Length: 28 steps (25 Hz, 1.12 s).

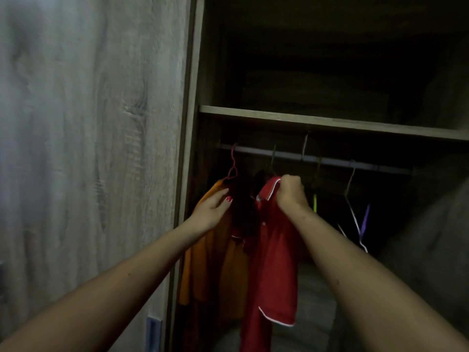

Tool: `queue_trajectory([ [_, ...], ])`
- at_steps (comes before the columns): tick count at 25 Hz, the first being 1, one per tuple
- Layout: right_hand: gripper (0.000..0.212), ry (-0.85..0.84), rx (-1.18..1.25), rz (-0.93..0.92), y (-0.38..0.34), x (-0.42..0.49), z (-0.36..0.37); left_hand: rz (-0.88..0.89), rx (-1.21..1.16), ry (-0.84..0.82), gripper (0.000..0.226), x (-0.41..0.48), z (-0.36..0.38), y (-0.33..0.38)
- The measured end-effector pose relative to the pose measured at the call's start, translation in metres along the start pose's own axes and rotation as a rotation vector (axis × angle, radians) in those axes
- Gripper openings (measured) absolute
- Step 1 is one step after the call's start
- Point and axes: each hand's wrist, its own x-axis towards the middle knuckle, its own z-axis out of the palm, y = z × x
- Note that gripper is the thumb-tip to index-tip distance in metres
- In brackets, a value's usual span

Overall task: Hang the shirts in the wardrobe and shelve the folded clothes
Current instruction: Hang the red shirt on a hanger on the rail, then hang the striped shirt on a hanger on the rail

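Head view, the only one: the right hand [289, 191] was closed in a fist, its fingers curled round the collar of the red shirt [275, 262], which hung straight down from that grip toward six o'clock. The left hand [213, 212] lay at nine o'clock of the right, its fingers straight and close together, resting against the shoulder of the orange shirt [210, 265]. That shirt hung from a pink hanger [232, 162] hooked on the rail [330, 160], which ran just under the shelf [330, 122]. A dark garment [243, 209] hung between the two shirts. A green hook [272, 158] stood on the rail at eleven o'clock of the fist; whether it belonged to the red shirt's hanger, and whether it was seated, I could not tell in the dim light. Empty hangers [355, 214] dangled at three o'clock. No folded clothes showed.

The main risk, as I judged it, was letting go before a hook truly sat over the rail: the red shirt would drop to the wardrobe floor. Gripping by the collar alone could also drag the fabric off one hanger arm, leaving it lopsided. A hard push from the left hand might swing the orange shirt and unseat its pink hanger, and crowding could snag the dark garment.
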Motion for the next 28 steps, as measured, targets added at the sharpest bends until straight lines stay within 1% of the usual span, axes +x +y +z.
queue_trajectory([
  [3,0.024,-0.144,0.040,-0.034,0.007,0.002,0.025,-0.016,0.030,-0.009,0.048,-0.016,-0.015,0.002],
  [5,0.024,-0.190,0.081,-0.065,0.011,-0.001,0.041,-0.031,0.052,0.031,0.046,-0.028,-0.022,0.004],
  [6,0.026,-0.192,0.037,-0.100,0.012,-0.006,0.047,-0.037,0.052,0.053,0.044,-0.034,-0.024,0.005],
  [8,0.030,-0.089,-0.121,-0.251,0.013,-0.019,0.059,-0.055,0.048,0.056,0.042,-0.048,-0.024,0.007],
  [9,0.033,-0.013,-0.160,-0.349,0.012,-0.029,0.063,-0.064,0.042,0.046,0.043,-0.054,-0.024,0.006],
  [10,0.036,0.042,-0.149,-0.448,0.010,-0.039,0.066,-0.077,0.037,0.046,0.044,-0.061,-0.024,0.005],
  [12,0.038,0.088,-0.027,-0.607,-0.001,-0.062,0.071,-0.089,0.046,0.080,0.044,-0.078,-0.025,0.001],
  [15,0.037,0.040,0.190,-0.751,-0.031,-0.101,0.082,-0.104,0.056,0.198,0.041,-0.110,-0.035,-0.014],
  [17,0.036,0.008,0.276,-0.802,-0.058,-0.126,0.095,-0.115,0.077,0.256,0.039,-0.135,-0.057,-0.028],
  [19,0.034,-0.032,0.332,-0.854,-0.094,-0.150,0.112,-0.166,0.100,0.333,0.037,-0.165,-0.094,-0.048],
  [22,0.030,-0.162,0.441,-0.961,-0.170,-0.191,0.144,-0.275,0.161,0.470,0.035,-0.227,-0.178,-0.091],
  [24,0.027,-0.260,0.521,-1.036,-0.234,-0.223,0.173,-0.362,0.182,0.573,0.029,-0.279,-0.244,-0.124],
  [26,0.025,-0.373,0.572,-1.078,-0.292,-0.254,0.203,-0.445,0.286,0.657,0.026,-0.329,-0.302,-0.152],
  [28,0.025,-0.484,0.630,-1.118,-0.353,-0.294,0.236,-0.577,0.432,0.755,0.028,-0.385,-0.357,-0.182],
])
